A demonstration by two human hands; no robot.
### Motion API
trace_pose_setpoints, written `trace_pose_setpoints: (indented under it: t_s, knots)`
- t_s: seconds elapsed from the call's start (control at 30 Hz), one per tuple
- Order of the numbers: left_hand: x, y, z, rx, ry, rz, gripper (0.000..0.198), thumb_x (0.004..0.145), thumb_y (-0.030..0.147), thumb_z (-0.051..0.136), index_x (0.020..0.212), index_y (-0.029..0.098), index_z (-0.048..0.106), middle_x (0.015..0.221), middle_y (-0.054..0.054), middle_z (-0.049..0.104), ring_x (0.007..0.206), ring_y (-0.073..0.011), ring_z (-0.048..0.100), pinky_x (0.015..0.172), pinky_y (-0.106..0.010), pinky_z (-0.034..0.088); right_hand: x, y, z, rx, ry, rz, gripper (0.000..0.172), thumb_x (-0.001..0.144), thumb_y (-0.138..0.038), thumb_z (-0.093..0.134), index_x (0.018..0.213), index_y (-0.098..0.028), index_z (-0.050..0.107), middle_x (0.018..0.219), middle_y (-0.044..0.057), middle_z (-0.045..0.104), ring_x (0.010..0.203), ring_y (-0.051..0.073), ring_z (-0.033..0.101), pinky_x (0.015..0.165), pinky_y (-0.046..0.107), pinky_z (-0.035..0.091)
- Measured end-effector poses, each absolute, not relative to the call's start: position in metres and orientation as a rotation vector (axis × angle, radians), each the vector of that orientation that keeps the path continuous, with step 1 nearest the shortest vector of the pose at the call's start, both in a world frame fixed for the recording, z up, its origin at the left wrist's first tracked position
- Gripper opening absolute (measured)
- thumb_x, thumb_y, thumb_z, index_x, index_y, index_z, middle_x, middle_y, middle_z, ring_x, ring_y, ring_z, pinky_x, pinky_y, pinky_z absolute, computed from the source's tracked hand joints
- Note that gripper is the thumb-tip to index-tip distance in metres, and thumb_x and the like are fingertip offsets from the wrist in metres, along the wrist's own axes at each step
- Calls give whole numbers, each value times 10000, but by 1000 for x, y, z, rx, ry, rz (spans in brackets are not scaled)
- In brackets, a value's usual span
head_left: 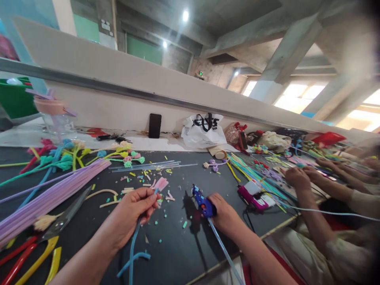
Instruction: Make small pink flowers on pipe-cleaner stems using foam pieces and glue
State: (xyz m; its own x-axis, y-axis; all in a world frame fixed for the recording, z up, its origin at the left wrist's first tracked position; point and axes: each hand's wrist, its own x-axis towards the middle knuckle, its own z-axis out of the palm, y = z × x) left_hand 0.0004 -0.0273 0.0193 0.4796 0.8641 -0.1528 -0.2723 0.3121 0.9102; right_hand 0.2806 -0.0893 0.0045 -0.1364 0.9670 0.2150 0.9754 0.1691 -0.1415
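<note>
My left hand [139, 206] pinches a blue pipe-cleaner stem [133, 243] whose upper end carries a small pink piece [161, 184]. A shorter blue piece [135, 259] crosses that stem lower down. In my right hand [223, 213] is a blue hot glue gun [203, 202], its nozzle pointing up and away from me. A long clear glue stick [224, 245] runs out of its back toward the table's front edge. The two hands are apart, with the glue gun to the right of the pink piece.
Scissors [56, 227] with red and yellow handles lie at left by a lilac stem bundle [53, 198]. Several glue sticks [154, 166] lie behind my hands. A phone [154, 126] and a white bag [203, 132] stand along the wall. At right are a purple power strip [253, 196] and co-workers' hands [297, 178].
</note>
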Motion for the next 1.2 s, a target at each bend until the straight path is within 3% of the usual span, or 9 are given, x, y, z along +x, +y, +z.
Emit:
trace_pose_setpoints:
  t_s: [0.13,0.3,0.37,0.5,0.8,1.0,1.2]
  knots:
    - [1,-28,17,950,726,809,189,731,308,647,710,126,600,604,18,537,453,-26,358,367,-130,228,300,-86,6,-1876,-2262,41,337,674,-20,527,975,-159,588,931,87,611,890,191,573,794,292,459]
    - [0,-28,20,930,717,785,178,726,302,659,727,128,620,635,4,565,464,-21,385,382,-120,249,303,-94,20,-1874,-2278,32,515,686,-137,611,1190,-201,524,1216,118,533,1097,263,490,882,402,391]
    - [-3,-27,23,893,725,784,172,719,293,668,737,127,629,640,2,566,465,-19,394,384,-115,258,288,-97,23,-1817,-2242,2,408,758,-144,559,1158,-225,552,1193,96,567,1093,239,500,887,393,364]
    - [-12,-22,28,805,723,821,151,699,252,690,733,115,636,619,10,540,445,-12,381,356,-105,222,241,-90,22,-1657,-2235,105,178,826,-130,517,894,-222,653,862,18,705,816,147,622,843,326,341]
    - [-24,-11,21,708,634,879,141,685,194,692,773,100,634,656,0,530,425,-6,375,327,-96,190,202,-35,27,-1845,-2238,101,169,821,-161,508,861,-228,658,875,8,700,842,150,612,794,286,331]
    - [-25,-10,21,706,574,880,112,713,182,665,777,95,637,662,-4,530,422,-4,380,334,-100,196,193,-13,17,-2015,-2206,159,142,780,-318,570,811,-212,658,819,44,699,789,201,618,725,312,349]
    - [-25,-11,19,702,545,867,101,724,181,652,773,93,637,661,-3,525,418,-1,366,338,-108,183,190,-5,10,-2052,-2149,276,82,745,-165,565,733,-192,642,773,49,693,775,195,621,703,290,353]
